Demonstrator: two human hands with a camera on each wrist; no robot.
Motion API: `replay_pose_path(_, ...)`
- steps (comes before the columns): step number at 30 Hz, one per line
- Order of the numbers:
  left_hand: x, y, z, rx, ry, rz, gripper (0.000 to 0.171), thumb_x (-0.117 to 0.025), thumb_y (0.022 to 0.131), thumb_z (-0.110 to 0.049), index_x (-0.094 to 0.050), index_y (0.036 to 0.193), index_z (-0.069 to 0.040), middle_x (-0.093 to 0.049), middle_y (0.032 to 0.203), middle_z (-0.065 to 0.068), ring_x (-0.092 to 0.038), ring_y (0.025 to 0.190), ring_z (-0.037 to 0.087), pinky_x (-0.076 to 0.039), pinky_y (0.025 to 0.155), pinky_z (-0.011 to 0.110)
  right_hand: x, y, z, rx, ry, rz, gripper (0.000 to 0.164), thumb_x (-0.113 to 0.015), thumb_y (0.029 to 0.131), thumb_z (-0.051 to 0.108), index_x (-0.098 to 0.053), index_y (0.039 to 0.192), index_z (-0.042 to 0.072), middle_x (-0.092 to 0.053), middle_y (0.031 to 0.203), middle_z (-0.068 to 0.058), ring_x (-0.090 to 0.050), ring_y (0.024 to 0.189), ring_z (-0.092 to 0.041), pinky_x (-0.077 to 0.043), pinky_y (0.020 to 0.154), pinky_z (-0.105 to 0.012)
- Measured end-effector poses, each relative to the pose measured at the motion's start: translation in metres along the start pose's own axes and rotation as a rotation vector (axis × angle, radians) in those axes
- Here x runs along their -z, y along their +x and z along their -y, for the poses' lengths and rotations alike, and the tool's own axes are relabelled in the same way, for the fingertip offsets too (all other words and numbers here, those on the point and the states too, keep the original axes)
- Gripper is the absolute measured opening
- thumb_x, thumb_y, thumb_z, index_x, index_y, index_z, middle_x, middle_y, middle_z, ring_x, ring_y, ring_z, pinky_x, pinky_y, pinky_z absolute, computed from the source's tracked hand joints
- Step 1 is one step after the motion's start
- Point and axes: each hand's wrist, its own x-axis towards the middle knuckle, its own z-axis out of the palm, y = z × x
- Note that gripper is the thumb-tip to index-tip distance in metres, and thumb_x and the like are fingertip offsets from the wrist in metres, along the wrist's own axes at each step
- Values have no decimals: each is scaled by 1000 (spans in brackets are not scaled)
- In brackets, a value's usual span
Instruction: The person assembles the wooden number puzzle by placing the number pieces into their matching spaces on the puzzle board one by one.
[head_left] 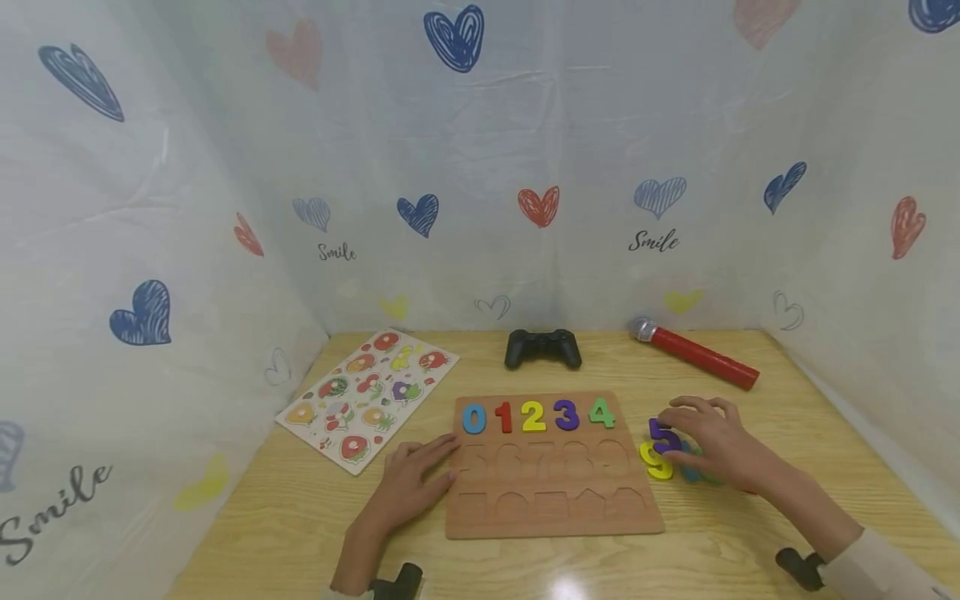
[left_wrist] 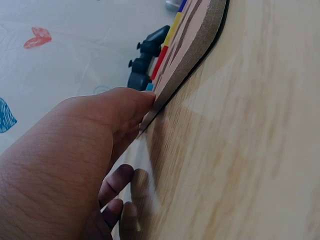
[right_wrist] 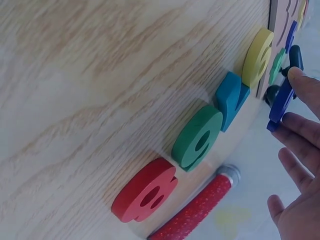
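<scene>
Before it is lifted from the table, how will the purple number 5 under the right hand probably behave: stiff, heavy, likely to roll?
The purple 5 looks like a thick flat slab, so probably stiff. It seems light, since the right hand tilts it with fingertips only. Its flat faces suggest sliding, not rolling, on the table.

Our head view looks down over the table (head_left: 300, 500); both wrist views skim it closely, sharing the puzzle board (head_left: 551, 500).
</scene>
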Motion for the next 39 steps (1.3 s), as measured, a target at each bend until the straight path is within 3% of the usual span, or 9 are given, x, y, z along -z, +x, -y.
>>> replay_pose_path(9,-3,0,2,-3,11,-12,49,-62,97,-43,-60,141,-22,-50,150,-5,-42,108,18,-29,85,43,-3,2,5,14,-37,-15,47,-88,75,25,-71,116,9,-69,117,-7,-49,119,-38,-26,89,-64)
replay_pose_path(16,-2,0,3,13,15,13,50,-61,97,-44,-58,143,-24,-47,152,-8,-41,110,17,-29,88,43,-4,6,13,22,-5,-19,45,-87,77,27,-71,116,11,-69,114,-2,-50,119,-37,-25,91,-65)
replay_pose_path(31,-4,1,5,-8,18,-7,49,-62,97,-43,-58,143,-23,-49,151,-7,-42,107,16,-29,87,43,-13,14,25,57,-11,-29,46,-88,75,27,-72,115,11,-70,114,-3,-52,118,-36,-25,92,-61)
replay_pose_path(39,-2,1,3,-4,16,-8,50,-63,97,-42,-59,142,-23,-48,151,-8,-41,105,15,-29,86,41,-16,20,32,42,-8,17,47,-86,78,31,-71,119,13,-69,117,0,-50,122,-34,-24,94,-60)
